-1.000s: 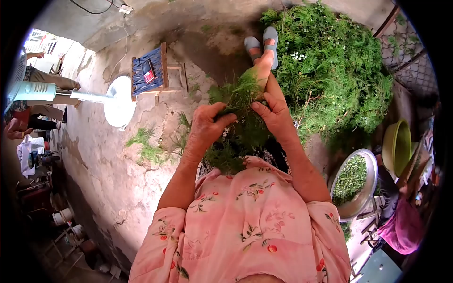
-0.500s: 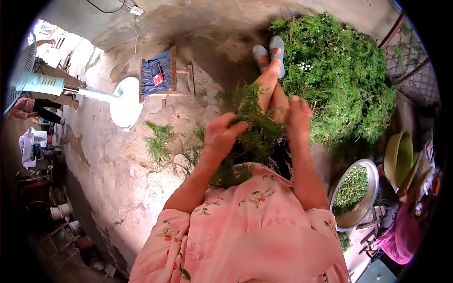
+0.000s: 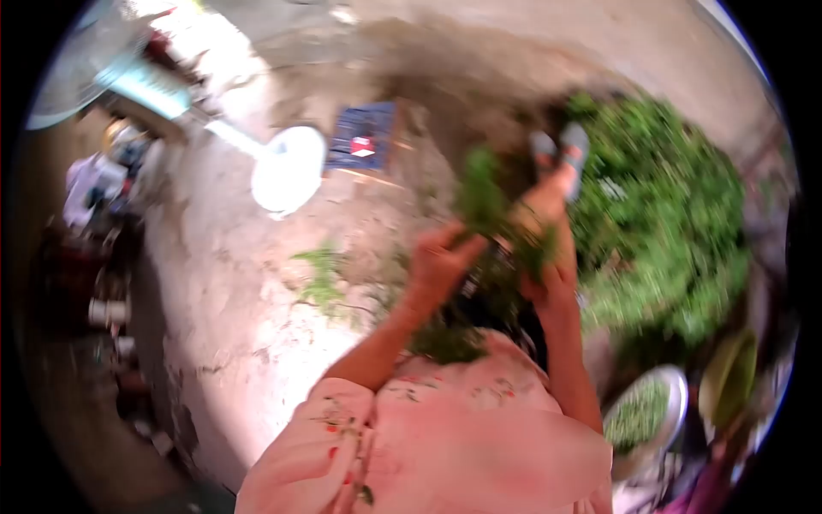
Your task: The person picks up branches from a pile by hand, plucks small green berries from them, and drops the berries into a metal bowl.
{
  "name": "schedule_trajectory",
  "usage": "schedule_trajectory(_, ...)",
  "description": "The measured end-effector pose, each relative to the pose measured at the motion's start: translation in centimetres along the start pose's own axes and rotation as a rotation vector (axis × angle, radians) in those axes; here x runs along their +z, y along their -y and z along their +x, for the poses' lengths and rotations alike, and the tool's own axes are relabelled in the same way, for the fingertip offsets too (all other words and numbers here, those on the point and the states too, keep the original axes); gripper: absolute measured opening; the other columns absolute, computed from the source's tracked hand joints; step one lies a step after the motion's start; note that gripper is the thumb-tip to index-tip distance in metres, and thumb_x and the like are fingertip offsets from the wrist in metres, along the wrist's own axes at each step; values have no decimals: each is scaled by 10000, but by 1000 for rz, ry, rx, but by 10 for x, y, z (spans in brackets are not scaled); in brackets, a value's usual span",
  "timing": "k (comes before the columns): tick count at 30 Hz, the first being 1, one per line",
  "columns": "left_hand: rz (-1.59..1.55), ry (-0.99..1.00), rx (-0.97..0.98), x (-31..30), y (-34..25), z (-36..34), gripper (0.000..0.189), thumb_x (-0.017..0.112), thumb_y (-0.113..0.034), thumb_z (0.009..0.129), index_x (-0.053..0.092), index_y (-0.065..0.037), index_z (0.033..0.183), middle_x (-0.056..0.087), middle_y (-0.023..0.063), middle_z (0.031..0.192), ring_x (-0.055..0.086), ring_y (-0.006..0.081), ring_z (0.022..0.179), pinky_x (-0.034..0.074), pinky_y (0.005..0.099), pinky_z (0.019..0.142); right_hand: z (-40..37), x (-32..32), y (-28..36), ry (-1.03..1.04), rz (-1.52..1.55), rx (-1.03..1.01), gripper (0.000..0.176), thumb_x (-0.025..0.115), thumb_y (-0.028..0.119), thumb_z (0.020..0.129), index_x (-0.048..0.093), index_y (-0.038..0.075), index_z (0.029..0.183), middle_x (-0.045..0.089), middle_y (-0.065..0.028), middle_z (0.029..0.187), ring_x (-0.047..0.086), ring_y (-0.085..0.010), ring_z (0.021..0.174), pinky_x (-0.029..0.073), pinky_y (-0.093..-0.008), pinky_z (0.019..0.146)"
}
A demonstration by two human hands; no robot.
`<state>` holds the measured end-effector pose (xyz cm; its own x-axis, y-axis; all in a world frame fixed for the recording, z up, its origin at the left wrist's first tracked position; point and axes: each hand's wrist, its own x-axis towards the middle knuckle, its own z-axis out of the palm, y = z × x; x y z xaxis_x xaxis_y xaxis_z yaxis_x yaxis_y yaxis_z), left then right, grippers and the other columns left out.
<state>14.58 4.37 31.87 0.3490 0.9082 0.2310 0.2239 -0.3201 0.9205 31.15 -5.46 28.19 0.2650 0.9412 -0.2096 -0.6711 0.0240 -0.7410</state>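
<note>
Motion blur throughout. Left hand [image 3: 438, 264] pinches evergreen sprig [image 3: 481, 195] beside legs [image 3: 548, 199]; right hand [image 3: 553, 291] smeared, cannot tell finger state. Metal basin [image 3: 679, 394] indistinct. Concrete floor [image 3: 227, 291] stretches leftward; evergreen heap [image 3: 668, 231] bounds right side.

Everything is seen from one camera worn on the person's head, pointed forward and down. The pink shirt [image 3: 411, 407] is seen very near, the left hand [image 3: 441, 264] and right hand [image 3: 552, 289] farther, the shoes [image 3: 574, 161] far off. The floor [image 3: 227, 295] is shown left, the green pile [image 3: 672, 227] right.
</note>
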Motion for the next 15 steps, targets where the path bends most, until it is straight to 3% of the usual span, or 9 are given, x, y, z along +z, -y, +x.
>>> schedule_trajectory(1,13,39,-52,4,13,-2,190,672,-181,727,622,-28,829,590,161,707,559,261,597,443,322,560,-2,4,1,28,-69,3,335,598,245,843,539,26,1089,583,-28,879,539,-115,703,439,-245,576)
schedule_trajectory(2,142,45,26,1,2,-3,182,675,-176,705,588,-26,763,532,172,637,513,334,578,421,364,521,-4,17,1,39,-101,-43,548,588,254,843,368,97,1319,578,-15,1013,544,-78,717,404,-181,477)
schedule_trajectory(4,273,66,126,2,3,-3,170,684,-178,686,577,-46,686,523,152,589,544,320,589,432,367,554,-3,-9,-8,20,-114,-6,404,577,192,854,468,40,1212,572,-52,1053,571,-114,846,478,-235,574)
schedule_trajectory(6,321,43,170,0,-1,-4,169,678,-181,681,564,-57,660,520,130,558,544,328,590,429,378,564,-8,0,-3,-132,-151,-25,380,572,177,858,471,36,1196,570,-45,1049,575,-140,865,494,-280,654)
schedule_trajectory(7,346,54,183,-1,-2,-6,168,672,-195,680,564,-70,650,521,117,543,550,317,584,426,380,586,-1,-20,-12,-32,-212,-117,383,574,178,860,469,35,1200,568,-40,1040,572,-156,862,488,-302,708)
schedule_trajectory(10,374,88,204,4,5,-13,169,663,-219,681,565,-87,643,524,100,528,552,302,570,419,378,622,-6,15,-5,-125,-320,-152,378,589,199,857,481,36,1180,557,-38,1042,551,-144,885,478,-301,698)
schedule_trajectory(12,387,179,182,7,12,-15,196,650,-251,695,576,-70,682,534,118,540,559,314,590,426,395,638,-9,21,-1,-376,-427,151,481,657,220,811,447,65,1215,524,-34,1078,520,-147,890,466,-270,631)
schedule_trajectory(13,389,171,186,6,12,-16,196,650,-251,695,576,-70,682,534,118,540,559,314,590,426,395,638,-9,23,-2,-369,-428,146,481,657,220,811,447,65,1215,524,-34,1078,520,-147,890,466,-270,631)
schedule_trajectory(15,254,243,-20,4,11,-15,271,645,-292,718,576,-32,752,556,166,609,563,350,650,434,416,649,-9,25,-3,-363,-486,151,418,664,257,806,503,79,1148,534,-14,1032,510,-114,833,432,-243,569)
